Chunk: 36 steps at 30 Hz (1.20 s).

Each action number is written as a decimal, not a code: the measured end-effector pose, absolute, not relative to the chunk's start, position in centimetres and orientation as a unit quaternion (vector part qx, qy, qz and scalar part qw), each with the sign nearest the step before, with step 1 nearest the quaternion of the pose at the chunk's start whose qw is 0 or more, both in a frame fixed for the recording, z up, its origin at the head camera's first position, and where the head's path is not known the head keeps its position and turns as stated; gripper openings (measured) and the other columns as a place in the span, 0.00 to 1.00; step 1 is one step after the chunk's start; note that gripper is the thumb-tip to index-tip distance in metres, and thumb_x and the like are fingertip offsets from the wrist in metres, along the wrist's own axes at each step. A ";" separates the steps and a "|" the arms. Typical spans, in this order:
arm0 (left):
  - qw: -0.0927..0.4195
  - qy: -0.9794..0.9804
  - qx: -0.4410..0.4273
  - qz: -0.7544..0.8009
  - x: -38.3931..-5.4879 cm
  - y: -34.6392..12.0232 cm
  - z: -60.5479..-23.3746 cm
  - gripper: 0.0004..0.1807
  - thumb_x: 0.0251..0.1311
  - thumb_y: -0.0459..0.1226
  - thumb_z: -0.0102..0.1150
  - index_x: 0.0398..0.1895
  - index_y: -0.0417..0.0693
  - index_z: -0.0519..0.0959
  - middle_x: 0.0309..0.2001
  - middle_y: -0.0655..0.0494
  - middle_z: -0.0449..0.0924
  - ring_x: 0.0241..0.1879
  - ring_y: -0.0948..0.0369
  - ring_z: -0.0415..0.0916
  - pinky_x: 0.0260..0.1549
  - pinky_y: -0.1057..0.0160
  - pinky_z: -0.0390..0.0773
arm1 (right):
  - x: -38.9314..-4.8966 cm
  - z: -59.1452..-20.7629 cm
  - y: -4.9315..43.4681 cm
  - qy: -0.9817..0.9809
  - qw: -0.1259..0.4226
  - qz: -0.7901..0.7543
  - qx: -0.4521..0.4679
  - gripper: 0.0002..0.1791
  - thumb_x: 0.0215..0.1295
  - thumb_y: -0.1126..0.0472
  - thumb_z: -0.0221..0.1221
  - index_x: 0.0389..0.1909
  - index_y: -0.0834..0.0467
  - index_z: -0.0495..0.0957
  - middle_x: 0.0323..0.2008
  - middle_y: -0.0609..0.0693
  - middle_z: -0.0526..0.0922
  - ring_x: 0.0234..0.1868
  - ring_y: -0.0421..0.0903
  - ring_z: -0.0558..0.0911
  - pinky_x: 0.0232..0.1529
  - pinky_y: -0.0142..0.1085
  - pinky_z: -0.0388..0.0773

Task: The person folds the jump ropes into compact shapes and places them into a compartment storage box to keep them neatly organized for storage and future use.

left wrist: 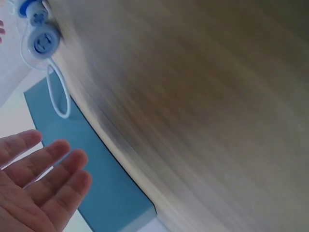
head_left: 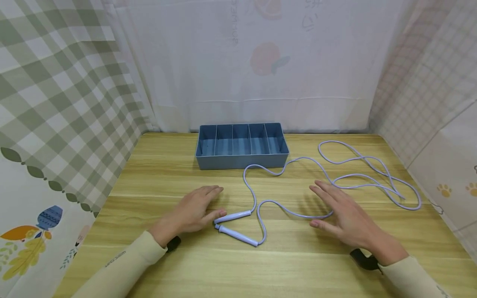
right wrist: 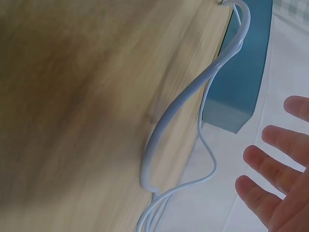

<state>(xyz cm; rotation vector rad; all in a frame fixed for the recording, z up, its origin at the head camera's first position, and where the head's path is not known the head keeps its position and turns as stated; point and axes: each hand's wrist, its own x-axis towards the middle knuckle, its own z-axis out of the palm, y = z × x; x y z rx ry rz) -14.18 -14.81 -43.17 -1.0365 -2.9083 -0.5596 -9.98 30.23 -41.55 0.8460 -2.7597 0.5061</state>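
Observation:
A lavender jump rope lies on the table, its two handles [head_left: 238, 236] side by side in front and its cord [head_left: 298, 213] looping back and to the right. My left hand [head_left: 191, 211] hovers beside the handle ends, fingers extended and holding nothing; in the left wrist view the fingers [left wrist: 53, 169] are spread. Over the cord on the right is my right hand [head_left: 344, 215], fingers stretched out, also holding nothing. The right wrist view has the cord [right wrist: 178, 101] curving past the fingers [right wrist: 270, 169], which stand apart from it.
A blue-grey organizer box [head_left: 242, 161] with several compartments stands at the back middle of the wooden table [head_left: 156, 165]. Loose loops of the cord [head_left: 387, 178] spread at the back right. Cloth curtains [head_left: 223, 62] enclose the back and both sides.

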 end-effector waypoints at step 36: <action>-0.130 -0.876 -0.302 -0.354 -14.4 -11.9 -43.9 0.20 0.64 0.44 0.71 0.53 0.41 0.83 0.45 0.55 0.83 0.44 0.60 0.79 0.47 0.57 0.81 | -9.6 -41.7 28.2 -0.920 0.112 0.193 0.323 0.51 0.57 0.43 0.74 0.78 0.51 0.61 0.77 0.53 0.62 0.73 0.57 0.66 0.69 0.54 0.62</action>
